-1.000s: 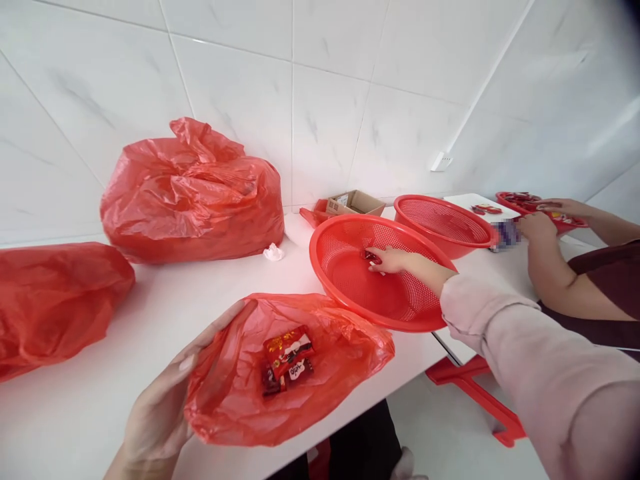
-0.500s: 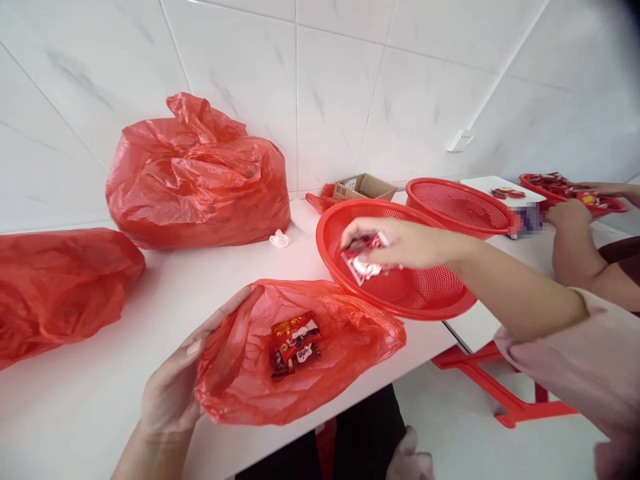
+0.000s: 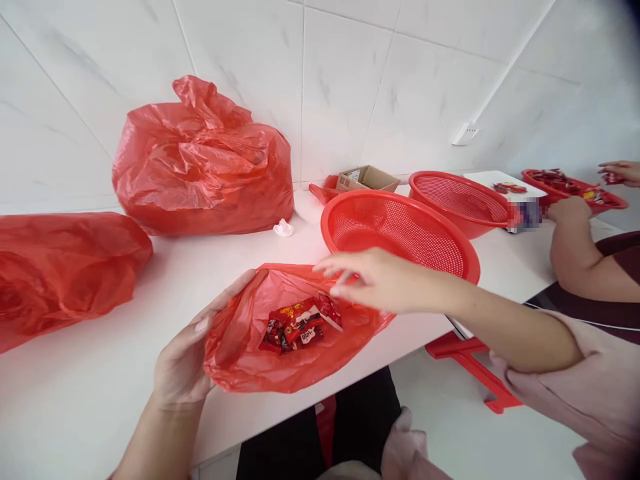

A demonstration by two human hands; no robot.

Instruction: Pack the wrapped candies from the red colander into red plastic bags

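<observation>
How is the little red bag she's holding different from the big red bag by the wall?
The little red bag lies open and nearly flat, showing a few candy packets; the big red bag is closed, stuffed and bulging. The left hand holds the little one; nobody touches the big one. Both are thin red plastic.

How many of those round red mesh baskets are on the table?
2. The near basket sits just behind the open red bag, beyond the right hand. The far basket stands right behind it, toward the co-worker's arm. None seems hidden.
</observation>
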